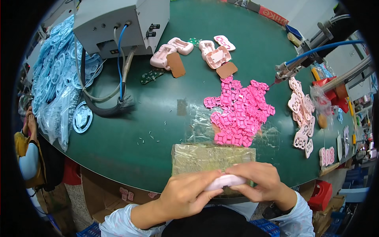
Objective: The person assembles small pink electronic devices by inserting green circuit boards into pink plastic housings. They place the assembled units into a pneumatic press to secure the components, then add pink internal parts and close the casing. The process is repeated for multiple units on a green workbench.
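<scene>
Near the front edge of the table, my left hand point(187, 192) and my right hand point(259, 178) both grip a pale pink plastic casing point(227, 182), thumbs below and fingers on top. It is tilted edge-on, so its face is hidden. Under and just beyond my hands lies a flat block wrapped in clear tape point(205, 157). Past the block spreads a heap of bright pink plastic button pieces point(241, 107). Farther off are pale pink casings point(163, 56) with brown cards point(176, 65) leaning or lying against them.
A grey machine point(118, 25) with cables stands at the back left, beside piled light blue plastic rings point(55, 67). A metal screwdriver-like tool on an arm point(290, 70) reaches in from the right. Pale pink faceplates point(302, 106) line the right side. Another person's hand point(30, 124) is at far left.
</scene>
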Demonstrator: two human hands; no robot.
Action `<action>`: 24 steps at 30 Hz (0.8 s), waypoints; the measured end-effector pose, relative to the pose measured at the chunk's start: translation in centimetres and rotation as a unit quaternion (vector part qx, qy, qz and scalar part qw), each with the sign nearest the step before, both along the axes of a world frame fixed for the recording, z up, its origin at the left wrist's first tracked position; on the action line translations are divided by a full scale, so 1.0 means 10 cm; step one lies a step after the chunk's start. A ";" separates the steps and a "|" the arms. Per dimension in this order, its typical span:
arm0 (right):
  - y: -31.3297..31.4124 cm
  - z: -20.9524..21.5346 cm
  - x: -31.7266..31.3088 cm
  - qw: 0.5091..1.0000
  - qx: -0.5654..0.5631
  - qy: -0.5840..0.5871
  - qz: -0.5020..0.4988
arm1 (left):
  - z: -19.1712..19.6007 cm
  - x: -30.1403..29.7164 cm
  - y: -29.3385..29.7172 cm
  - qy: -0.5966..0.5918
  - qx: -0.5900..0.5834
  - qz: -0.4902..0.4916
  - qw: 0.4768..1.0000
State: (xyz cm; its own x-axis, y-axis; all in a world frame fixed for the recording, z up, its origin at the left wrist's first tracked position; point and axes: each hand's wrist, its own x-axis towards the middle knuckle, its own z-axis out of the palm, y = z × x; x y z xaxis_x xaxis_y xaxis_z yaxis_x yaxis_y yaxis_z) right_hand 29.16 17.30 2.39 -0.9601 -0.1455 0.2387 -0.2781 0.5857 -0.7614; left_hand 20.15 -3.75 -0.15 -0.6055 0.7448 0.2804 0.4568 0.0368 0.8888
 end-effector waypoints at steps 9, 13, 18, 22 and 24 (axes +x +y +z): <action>-0.01 -0.13 -0.06 0.967 -0.066 -0.194 -0.153 | -0.09 -0.18 0.12 0.044 -0.096 0.015 0.994; -0.01 -0.05 -0.10 0.979 0.115 -0.034 -0.163 | -0.15 -0.04 0.07 0.185 -0.118 0.016 0.976; 0.69 0.84 -0.37 0.878 0.041 0.310 -0.363 | -0.12 -0.05 0.18 0.164 -0.136 -0.010 0.977; 1.08 1.37 -0.61 0.938 -0.137 0.258 -0.186 | -0.12 -0.09 0.11 0.150 -0.111 0.001 0.982; 1.03 1.52 -0.56 0.951 -0.246 0.173 -0.066 | -0.15 -0.10 0.09 0.155 -0.096 -0.006 0.983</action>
